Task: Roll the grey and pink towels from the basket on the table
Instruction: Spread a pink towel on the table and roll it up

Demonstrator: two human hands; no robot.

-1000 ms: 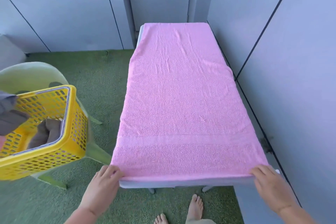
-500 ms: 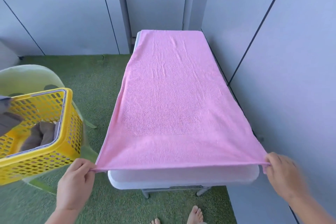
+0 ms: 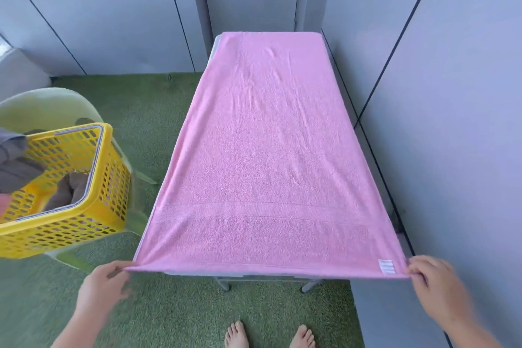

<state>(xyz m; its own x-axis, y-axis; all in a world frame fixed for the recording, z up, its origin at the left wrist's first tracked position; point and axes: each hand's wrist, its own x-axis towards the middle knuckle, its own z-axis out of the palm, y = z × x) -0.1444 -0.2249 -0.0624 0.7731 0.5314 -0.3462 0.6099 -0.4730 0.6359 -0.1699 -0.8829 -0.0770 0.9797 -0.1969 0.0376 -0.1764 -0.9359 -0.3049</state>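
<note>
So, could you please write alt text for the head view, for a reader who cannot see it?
A person's left hand and right hand pinch the near corners of a pink towel spread flat along a narrow table. To the left, a yellow basket holds grey towels.

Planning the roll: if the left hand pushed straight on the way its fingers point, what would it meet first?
Probably the table's near edge under the pink towel. The left hand pinches the towel's near left corner, fingers aimed up and right; depth is unclear.

Both hands apparently pinched, apart
</note>
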